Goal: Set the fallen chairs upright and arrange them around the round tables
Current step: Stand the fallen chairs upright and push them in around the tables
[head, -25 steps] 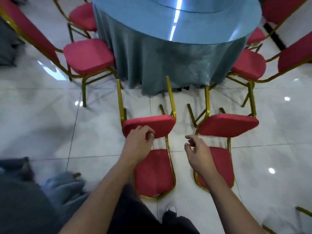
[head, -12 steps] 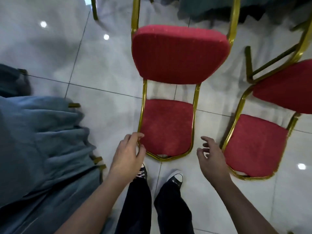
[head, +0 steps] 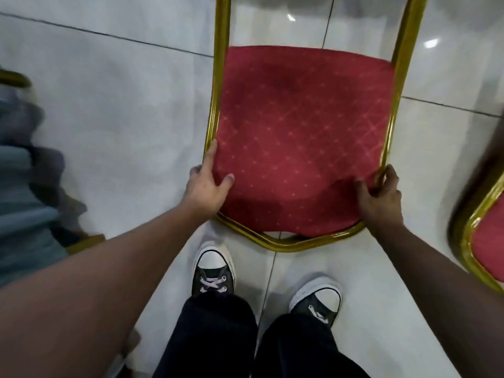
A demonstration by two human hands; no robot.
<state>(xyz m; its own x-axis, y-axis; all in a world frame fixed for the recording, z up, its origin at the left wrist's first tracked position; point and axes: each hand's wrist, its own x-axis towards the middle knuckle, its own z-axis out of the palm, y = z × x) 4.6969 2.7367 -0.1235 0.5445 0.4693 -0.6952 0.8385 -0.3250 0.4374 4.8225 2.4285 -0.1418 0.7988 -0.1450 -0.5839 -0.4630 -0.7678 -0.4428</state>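
A fallen chair point(head: 300, 126) with a red patterned back pad and a gold metal frame lies on the white tiled floor in front of my feet. My left hand point(head: 208, 184) grips the left side of its backrest, thumb on the red pad and fingers along the gold frame. On the other side, my right hand point(head: 381, 190) wraps around the frame at the lower right corner. Part of a second fallen chair point(head: 485, 241), also red with a gold frame, shows at the right edge. The round table is out of view.
Blue-grey cloth point(head: 24, 208) hangs at the left edge with a gold chair leg point(head: 87, 242) showing beneath it. My two dark sneakers point(head: 215, 274) stand just below the chair's top rail. White glossy tiles point(head: 122, 118) lie to the left of the chair.
The view has dropped closer to the floor. Both hands went from hovering open near the backrest to gripping its left and right sides.
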